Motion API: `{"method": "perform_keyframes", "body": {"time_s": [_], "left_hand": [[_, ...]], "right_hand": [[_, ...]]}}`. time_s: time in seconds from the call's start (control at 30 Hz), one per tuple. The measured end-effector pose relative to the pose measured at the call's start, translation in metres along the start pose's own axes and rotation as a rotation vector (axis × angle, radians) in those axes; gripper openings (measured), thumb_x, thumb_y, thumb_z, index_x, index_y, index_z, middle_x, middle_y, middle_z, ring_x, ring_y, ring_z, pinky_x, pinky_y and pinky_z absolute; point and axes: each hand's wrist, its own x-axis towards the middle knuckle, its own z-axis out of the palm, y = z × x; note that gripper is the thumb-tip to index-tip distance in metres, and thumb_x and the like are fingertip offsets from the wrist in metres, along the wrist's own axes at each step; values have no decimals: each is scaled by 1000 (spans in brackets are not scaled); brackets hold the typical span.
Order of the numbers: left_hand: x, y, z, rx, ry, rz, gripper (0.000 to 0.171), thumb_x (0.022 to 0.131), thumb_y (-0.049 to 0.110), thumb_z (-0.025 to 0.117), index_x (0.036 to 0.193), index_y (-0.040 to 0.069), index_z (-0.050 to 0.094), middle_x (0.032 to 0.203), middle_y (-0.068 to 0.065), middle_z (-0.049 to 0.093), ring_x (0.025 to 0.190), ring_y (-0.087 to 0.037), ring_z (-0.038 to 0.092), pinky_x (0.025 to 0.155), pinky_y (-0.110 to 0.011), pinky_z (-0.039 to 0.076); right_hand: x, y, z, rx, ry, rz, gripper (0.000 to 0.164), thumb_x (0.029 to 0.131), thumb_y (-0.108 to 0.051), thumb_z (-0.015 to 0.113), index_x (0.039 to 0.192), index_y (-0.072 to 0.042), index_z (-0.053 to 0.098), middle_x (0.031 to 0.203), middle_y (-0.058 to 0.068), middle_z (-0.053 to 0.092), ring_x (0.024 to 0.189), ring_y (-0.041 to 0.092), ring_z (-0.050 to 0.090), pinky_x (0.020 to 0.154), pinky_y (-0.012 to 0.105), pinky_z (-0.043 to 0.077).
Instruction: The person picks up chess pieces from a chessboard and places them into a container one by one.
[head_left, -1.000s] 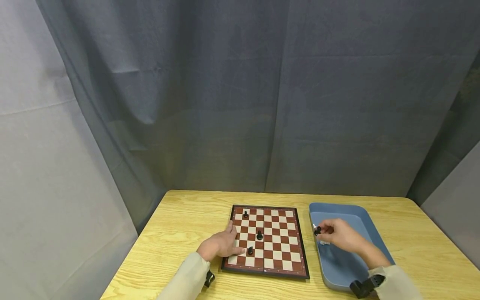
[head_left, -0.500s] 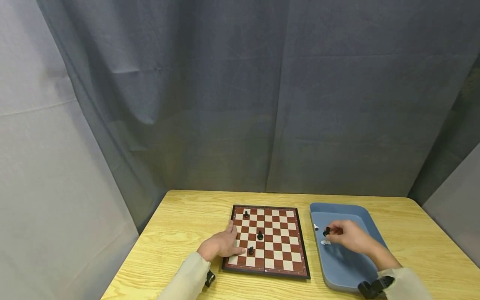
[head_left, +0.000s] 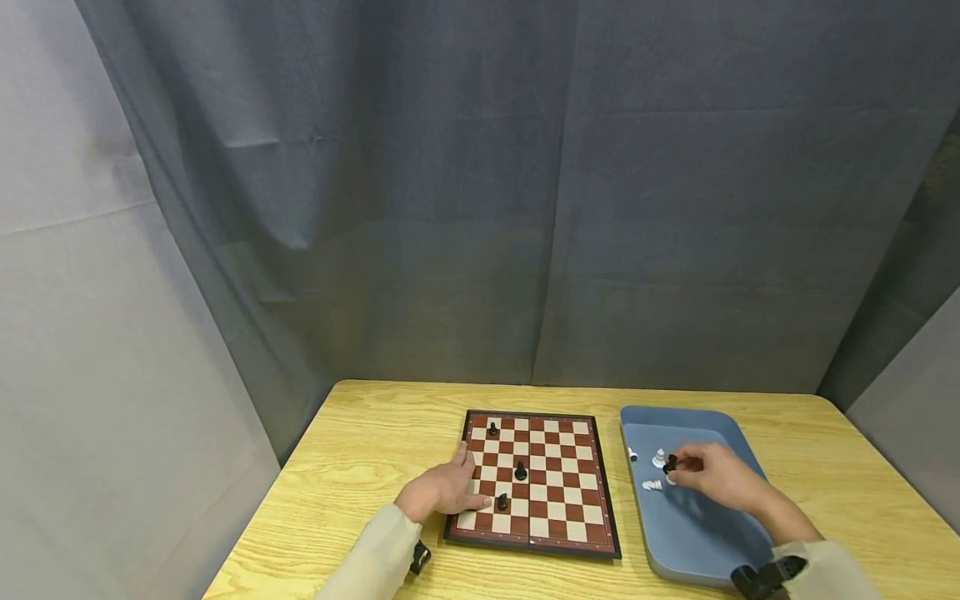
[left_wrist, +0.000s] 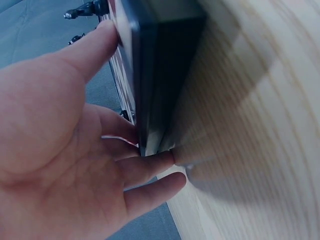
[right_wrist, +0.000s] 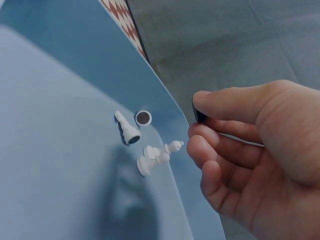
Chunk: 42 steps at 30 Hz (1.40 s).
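Observation:
My left hand (head_left: pixel 444 486) rests along the left edge of the chessboard (head_left: pixel 558 550). In the left wrist view its thumb lies on the board's top, and the other fingers, fairly straight, touch the dark side and the table. Three black chess pieces stand on the board: one far back (head_left: pixel 492 428), one mid-board (head_left: pixel 520 472) and one beside the thumb (head_left: pixel 502 502). Over the blue tray (head_left: pixel 697 550), my right hand (head_left: pixel 720 477) pinches a black chess piece (right_wrist: pixel 199 112) between thumb and fingers; most of it is hidden. Several white chess pieces (head_left: pixel 652 485) sit below, including an upright one (head_left: pixel 659 458).
The tray stands right of the board with a narrow strip of wooden table (head_left: pixel 611 467) between them. Another white piece (head_left: pixel 632 454) lies against the tray's left wall. A grey curtain (head_left: pixel 450 208) hangs behind the table (head_left: pixel 375 433).
My right hand has moved right across the tray with the black chess piece, away from the left wall, uncovering white pieces. The left hand and the board stay in place.

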Motion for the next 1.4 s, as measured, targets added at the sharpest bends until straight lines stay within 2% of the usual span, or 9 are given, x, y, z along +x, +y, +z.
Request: {"method": "perform_keyframes", "body": {"time_s": [0.27, 0.5, 0.77, 0.9, 1.1, 1.27, 1.4], "left_hand": [[-1, 1, 0, -11, -2, -1, 91, 90, 56, 54, 150, -2, 17, 157, -17, 4, 58, -14, 52, 56, -30, 43], [0, 1, -1, 13, 1, -1, 91, 90, 57, 53, 149, -2, 19, 156, -18, 6, 74, -18, 60, 60, -29, 44], [-1, 0, 0, 1, -11, -2, 90, 90, 56, 54, 149, -2, 19, 157, -17, 5, 71, -17, 59, 59, -29, 43], [-2, 0, -1, -1, -10, -2, 90, 90, 56, 54, 149, -2, 19, 157, -17, 5, 71, -17, 59, 59, -30, 44], [-1, 0, -1, 24, 3, 4, 90, 90, 57, 53, 149, -3, 20, 156, -19, 7, 87, -22, 62, 67, -30, 46], [0, 0, 0, 25, 5, 3, 90, 90, 57, 53, 149, -3, 20, 156, -19, 7, 79, -20, 61, 66, -30, 46], [0, 0, -1, 25, 1, 2, 91, 90, 58, 53, 149, -2, 20, 156, -18, 7, 83, -21, 62, 65, -30, 46]], "right_hand": [[-4, 5, -4, -61, 23, 28, 16, 84, -17, 72, 94, -5, 69, 82, 0, 62, 73, 14, 54, 59, 31, 44], [-6, 12, -5, -100, 36, 34, 17, 83, -19, 73, 93, -6, 69, 82, -2, 62, 73, 14, 55, 59, 31, 45], [-9, 15, -5, -99, 26, 37, 20, 86, -19, 71, 99, -5, 71, 86, -3, 63, 76, 12, 56, 63, 30, 46], [-9, 8, -5, -99, 30, 42, 20, 85, -19, 71, 99, -5, 71, 86, -3, 63, 76, 12, 56, 63, 30, 46], [-6, -6, 1, -43, 12, -5, 21, 86, -15, 70, 101, -1, 70, 88, -1, 65, 76, 10, 58, 62, 28, 48], [-2, -19, 11, -6, -6, -57, 23, 86, -17, 70, 102, 0, 68, 88, -1, 66, 76, 10, 60, 62, 27, 49], [3, -31, 18, 15, -23, -58, 25, 86, -18, 70, 104, 0, 68, 88, 0, 66, 78, 14, 61, 63, 28, 49]]}}
